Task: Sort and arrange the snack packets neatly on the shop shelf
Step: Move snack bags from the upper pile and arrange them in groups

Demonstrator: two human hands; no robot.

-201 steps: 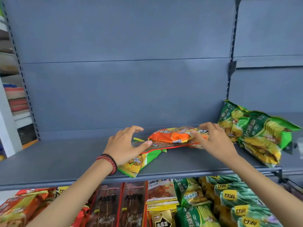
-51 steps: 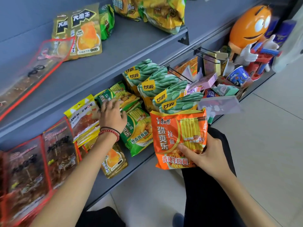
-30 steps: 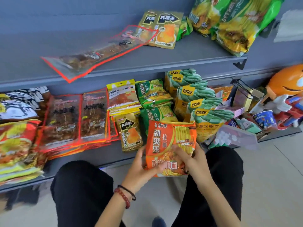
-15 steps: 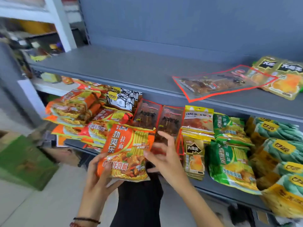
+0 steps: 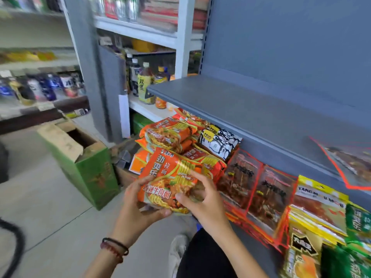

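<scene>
An orange noodle packet is held in both hands in front of the lower shelf. My left hand grips its lower left edge from below. My right hand pinches its right side, thumb on the front. Just behind it lies a pile of matching orange noodle packets at the left end of the lower shelf. To the right of the pile sit a black-and-white packet, red-edged dark snack packets, yellow packets and green packets.
The grey upper shelf runs above, with a clear red-edged packet at its right. An open green carton stands on the floor at left. Bottles fill a neighbouring white rack. My shoe shows below.
The view has swung left along the shelf. I have carried the orange noodle packet leftward with both hands, up to the pile of matching orange packets.
</scene>
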